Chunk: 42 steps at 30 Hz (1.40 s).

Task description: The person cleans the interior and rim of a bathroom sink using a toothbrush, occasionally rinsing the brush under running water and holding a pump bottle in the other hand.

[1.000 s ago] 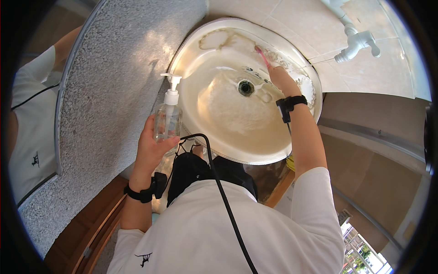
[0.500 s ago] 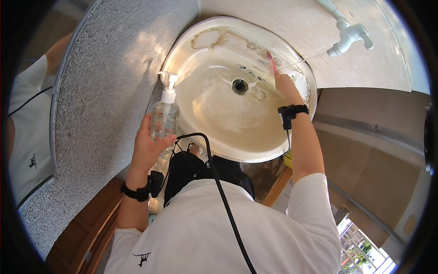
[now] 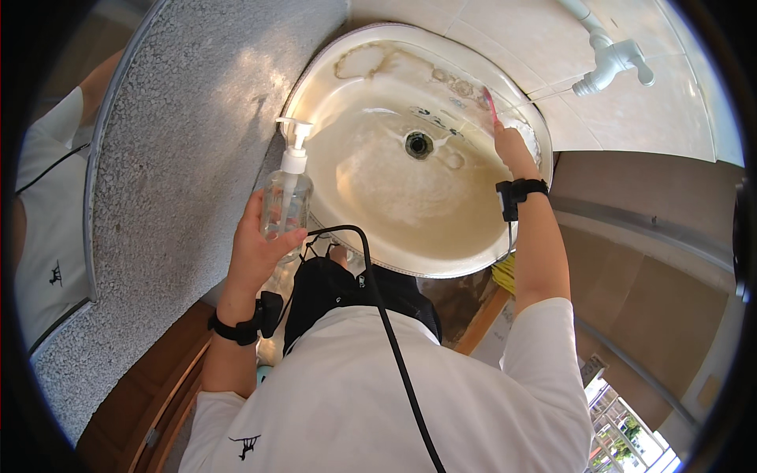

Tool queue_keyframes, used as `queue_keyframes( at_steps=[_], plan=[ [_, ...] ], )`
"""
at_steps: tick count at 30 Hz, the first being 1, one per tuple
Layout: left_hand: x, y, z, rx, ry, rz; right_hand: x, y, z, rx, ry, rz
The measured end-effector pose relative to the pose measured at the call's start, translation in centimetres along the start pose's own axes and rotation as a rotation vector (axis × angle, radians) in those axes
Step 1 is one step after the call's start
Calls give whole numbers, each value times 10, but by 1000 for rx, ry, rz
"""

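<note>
Pale wall tiles (image 3: pixel 678 118) and a speckled grey counter (image 3: pixel 181 158) frame the one landmark I use throughout, the stained oval basin (image 3: pixel 378 213), which is sunk into that counter with its drain (image 3: pixel 419 144) near the middle. From my remote station I note the main change: over the last second the right hand (image 3: pixel 511 150) has travelled along the far right rim of the basin, from a spot nearer the drain side out to the edge below the white tap (image 3: pixel 611 63). I judge this to mean the scrubbing is progressing around the rim, with brown staining at the basin's far left rim not yet treated. The fingers of that hand are closed around a pink-handled brush (image 3: pixel 490 106); its long axis runs up and slightly left from the fist, the working end pointing towards the far rim of the basin, and the bristles themselves are too small to make out. The left hand (image 3: pixel 260 252) has kept its station at the near left edge of the basin, fingers wrapped about a clear pump bottle (image 3: pixel 287 201). This bottle stands upright, long axis vertical, its white nozzle pointing left, away from the basin. A black cable (image 3: pixel 394 347) runs down from the basin's near rim across the white shirt.
</note>
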State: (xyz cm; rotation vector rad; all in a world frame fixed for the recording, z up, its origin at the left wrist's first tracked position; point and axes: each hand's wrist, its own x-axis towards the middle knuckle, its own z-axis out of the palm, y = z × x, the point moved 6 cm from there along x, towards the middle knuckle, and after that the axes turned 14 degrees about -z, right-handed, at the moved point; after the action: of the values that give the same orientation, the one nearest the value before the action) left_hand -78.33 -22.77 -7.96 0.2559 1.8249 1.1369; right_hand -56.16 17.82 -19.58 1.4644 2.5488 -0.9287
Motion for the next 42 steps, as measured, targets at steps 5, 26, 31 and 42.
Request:
queue_keyframes(
  at_steps=[5,26,31,42],
  plan=[
    [-1,-1,-1,-32,9,10,-16,-14,17,-163,3,-198],
    [7,9,13,-31,-69,14,28,7,12,-190,-31,-109],
    [4,0,12,-84,-45,-24,11,-83,46,-155,-148,-97],
    [-2,-1,8,-10,-9,-66,34,-69,35,-139,-86,-103]
  ],
)
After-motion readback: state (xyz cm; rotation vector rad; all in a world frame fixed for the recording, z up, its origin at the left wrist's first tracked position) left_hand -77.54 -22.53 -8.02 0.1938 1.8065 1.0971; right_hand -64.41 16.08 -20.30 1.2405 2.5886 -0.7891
